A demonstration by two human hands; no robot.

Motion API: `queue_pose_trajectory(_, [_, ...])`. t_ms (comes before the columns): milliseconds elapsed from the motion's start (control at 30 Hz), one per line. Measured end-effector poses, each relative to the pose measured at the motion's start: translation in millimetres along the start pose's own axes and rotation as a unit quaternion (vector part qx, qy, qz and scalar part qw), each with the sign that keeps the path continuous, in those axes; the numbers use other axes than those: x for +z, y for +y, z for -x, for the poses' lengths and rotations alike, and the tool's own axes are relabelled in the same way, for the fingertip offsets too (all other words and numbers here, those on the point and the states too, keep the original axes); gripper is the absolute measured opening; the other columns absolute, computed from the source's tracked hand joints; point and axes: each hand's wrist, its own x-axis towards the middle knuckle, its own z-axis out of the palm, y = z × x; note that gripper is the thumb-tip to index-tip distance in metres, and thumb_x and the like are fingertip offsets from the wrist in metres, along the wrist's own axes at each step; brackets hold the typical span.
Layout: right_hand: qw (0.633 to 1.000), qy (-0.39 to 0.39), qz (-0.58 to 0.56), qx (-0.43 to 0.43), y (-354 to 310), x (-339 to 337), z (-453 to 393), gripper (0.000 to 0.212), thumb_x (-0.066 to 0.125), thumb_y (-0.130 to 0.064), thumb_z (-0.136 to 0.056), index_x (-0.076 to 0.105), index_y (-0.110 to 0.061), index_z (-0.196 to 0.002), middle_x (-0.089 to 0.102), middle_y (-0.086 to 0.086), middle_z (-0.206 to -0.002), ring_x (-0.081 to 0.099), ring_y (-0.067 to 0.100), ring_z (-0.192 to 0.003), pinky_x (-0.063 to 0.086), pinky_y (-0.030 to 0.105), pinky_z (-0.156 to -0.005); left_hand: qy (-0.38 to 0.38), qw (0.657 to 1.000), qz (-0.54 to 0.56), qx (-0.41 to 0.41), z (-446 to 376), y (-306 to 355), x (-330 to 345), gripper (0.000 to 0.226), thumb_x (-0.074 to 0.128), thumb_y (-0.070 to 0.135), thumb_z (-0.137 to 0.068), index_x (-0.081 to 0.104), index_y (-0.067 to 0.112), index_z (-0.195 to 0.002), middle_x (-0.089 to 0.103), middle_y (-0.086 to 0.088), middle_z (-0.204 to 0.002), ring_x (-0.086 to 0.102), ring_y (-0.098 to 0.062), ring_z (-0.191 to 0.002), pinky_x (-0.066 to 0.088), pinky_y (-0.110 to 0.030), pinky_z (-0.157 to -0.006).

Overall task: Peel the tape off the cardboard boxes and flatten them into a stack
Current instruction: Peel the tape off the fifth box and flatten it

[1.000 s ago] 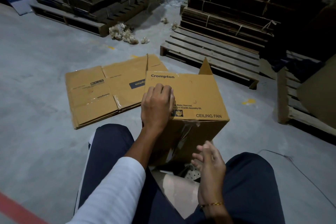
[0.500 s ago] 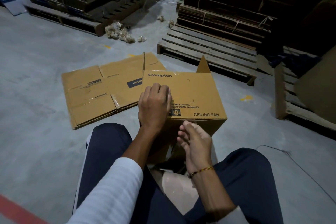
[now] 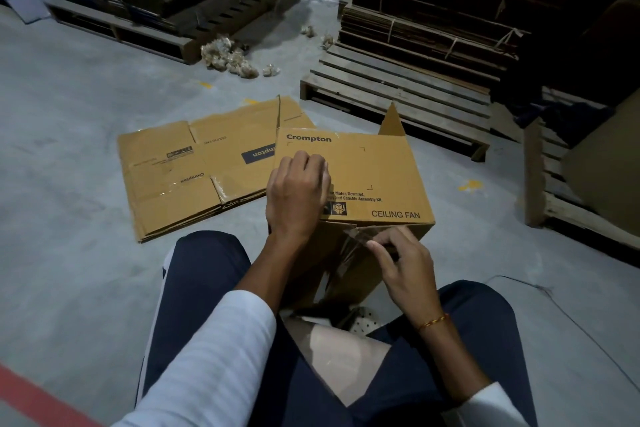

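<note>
Cardboard stack (image 3: 194, 180) lay flattened, far left. Ceiling-fan box (image 3: 377, 177) stood unflattened; left hand (image 3: 298, 198) rested curled on it, right hand (image 3: 401, 263) pinched clear tape (image 3: 353, 236).

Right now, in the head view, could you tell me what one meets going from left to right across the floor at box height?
Flattened boxes → left hand on the standing box → yellow floor mark → upright pallet.
</note>
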Motion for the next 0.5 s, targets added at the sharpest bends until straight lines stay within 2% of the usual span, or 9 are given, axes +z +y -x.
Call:
queue_pose_trajectory(100, [0.985,0.007,-0.144,0.099,-10,14,11,0.014,0.068,-0.014,-0.094,0.065,-0.014,-0.081,0.062,-0.003,-0.095,0.061,0.009,-0.091,0.05,0.025,-0.08,-0.005,1.0,-0.001,-0.003,1,0,1,0.019,0.05,0.026,-0.102,0.064,0.012,-0.103,0.06,-0.006,-0.093,0.053,-0.021,-0.079,0.047,-0.036,-0.066])
queue_pose_trajectory(200, [0.924,0.021,-0.299,0.237,-32,33,24,0.015,0.066,-0.015,-0.096,0.067,-0.007,-0.083,0.067,0.006,-0.095,0.068,0.021,-0.091,0.058,0.036,-0.078,-0.009,1.0,-0.002,-0.003,1,1,1,0.019,0.05,0.026,-0.102,0.064,0.012,-0.104,0.06,-0.006,-0.093,0.053,-0.021,-0.08,0.047,-0.037,-0.066])
queue_pose_trajectory(300, [0.836,0.046,-0.43,0.338,-55,46,22,0.015,0.064,-0.018,-0.098,0.068,-0.006,-0.09,0.071,0.01,-0.094,0.068,0.02,-0.085,0.058,0.029,-0.071,-0.013,1.0,-0.005,-0.006,2,2,0,0.02,0.048,0.026,-0.102,0.063,0.013,-0.103,0.06,-0.006,-0.093,0.053,-0.022,-0.08,0.046,-0.038,-0.067])
queue_pose_trajectory(433, [0.673,0.053,-0.61,0.416,-80,54,13,0.012,0.062,-0.021,-0.098,0.066,-0.01,-0.099,0.071,0.005,-0.089,0.066,0.016,-0.08,0.054,0.029,-0.069,-0.009,1.0,-0.011,-0.015,2,1,-1,0.021,0.047,0.026,-0.102,0.063,0.013,-0.103,0.06,-0.006,-0.093,0.053,-0.022,-0.08,0.045,-0.037,-0.066])
queue_pose_trajectory(500, [0.612,0.059,-0.658,0.436,-90,57,11,0.013,0.062,-0.022,-0.098,0.066,-0.01,-0.103,0.071,0.003,-0.086,0.065,0.015,-0.079,0.053,0.029,-0.07,-0.008,1.0,-0.01,-0.016,3,1,-1,0.021,0.047,0.026,-0.102,0.063,0.013,-0.103,0.06,-0.006,-0.093,0.053,-0.022,-0.08,0.045,-0.036,-0.066])
